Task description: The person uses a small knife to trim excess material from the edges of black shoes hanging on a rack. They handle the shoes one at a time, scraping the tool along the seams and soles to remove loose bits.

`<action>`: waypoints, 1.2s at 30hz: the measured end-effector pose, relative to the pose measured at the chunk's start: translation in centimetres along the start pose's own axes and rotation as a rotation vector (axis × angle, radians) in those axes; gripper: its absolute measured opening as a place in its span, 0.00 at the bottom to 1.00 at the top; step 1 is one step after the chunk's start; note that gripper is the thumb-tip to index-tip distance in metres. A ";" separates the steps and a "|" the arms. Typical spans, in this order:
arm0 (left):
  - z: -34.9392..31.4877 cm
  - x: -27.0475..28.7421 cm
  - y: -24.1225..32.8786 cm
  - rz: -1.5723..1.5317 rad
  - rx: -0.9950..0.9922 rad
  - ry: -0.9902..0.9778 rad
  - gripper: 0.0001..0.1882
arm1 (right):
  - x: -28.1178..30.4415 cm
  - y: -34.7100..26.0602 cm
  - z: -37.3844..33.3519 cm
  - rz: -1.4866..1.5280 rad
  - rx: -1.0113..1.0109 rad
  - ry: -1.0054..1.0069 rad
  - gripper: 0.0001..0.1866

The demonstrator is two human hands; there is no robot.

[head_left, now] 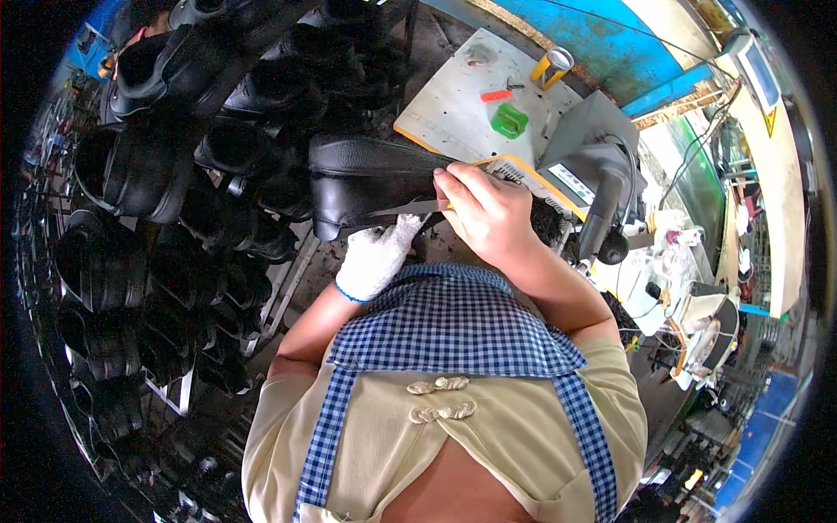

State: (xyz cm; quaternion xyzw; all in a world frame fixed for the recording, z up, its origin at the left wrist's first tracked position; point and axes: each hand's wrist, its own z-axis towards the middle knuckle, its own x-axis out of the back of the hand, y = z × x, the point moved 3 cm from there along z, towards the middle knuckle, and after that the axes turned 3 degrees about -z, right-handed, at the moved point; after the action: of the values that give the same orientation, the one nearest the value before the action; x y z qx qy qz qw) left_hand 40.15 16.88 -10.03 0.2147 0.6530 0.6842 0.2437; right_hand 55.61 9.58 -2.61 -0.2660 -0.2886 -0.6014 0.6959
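A black leather shoe (370,173) is held out in front of my chest, heel end to the left. My left hand (377,260), in a white knit glove with a blue cuff edge, is closed on the shoe's near lower side. My bare right hand (490,212) pinches a thin knife (410,208) with a bit of yellow at its handle. The blade points left and lies along the shoe's side near the sole edge. The shoe's toe end and most of the handle are hidden by my right hand.
Racks of black shoes (135,170) crowd the left side. Ahead stands a whitish worktable (445,87) with a green piece (509,121), an orange-red piece (496,96) and a yellow can (552,68). A grey machine (588,131) with a dark tube (602,218) stands close on the right.
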 end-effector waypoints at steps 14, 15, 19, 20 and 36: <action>0.5 0.1 0.3 -0.485 0.251 -0.030 0.15 | 1.4 3.7 -0.5 0.346 -0.406 -0.016 0.09; 0.3 0.2 -2.1 -0.394 0.122 -0.041 0.15 | 2.1 2.8 -0.4 0.306 -0.378 -0.102 0.13; -0.1 0.3 -2.3 -0.327 0.105 -0.074 0.14 | 1.5 0.5 -0.2 0.309 -0.191 -0.085 0.11; -0.2 0.2 -2.0 -0.346 0.146 -0.071 0.14 | 1.6 0.2 -0.1 0.312 -0.216 -0.179 0.15; -0.3 0.1 -2.1 -0.052 0.083 -0.058 0.10 | -0.8 0.6 -0.9 0.276 -0.232 0.016 0.13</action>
State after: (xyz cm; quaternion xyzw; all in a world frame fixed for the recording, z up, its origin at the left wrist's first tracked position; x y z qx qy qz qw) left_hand 39.97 16.72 -12.14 0.2271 0.6787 0.6437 0.2711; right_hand 56.14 9.57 -3.76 -0.3770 -0.1724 -0.5316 0.7386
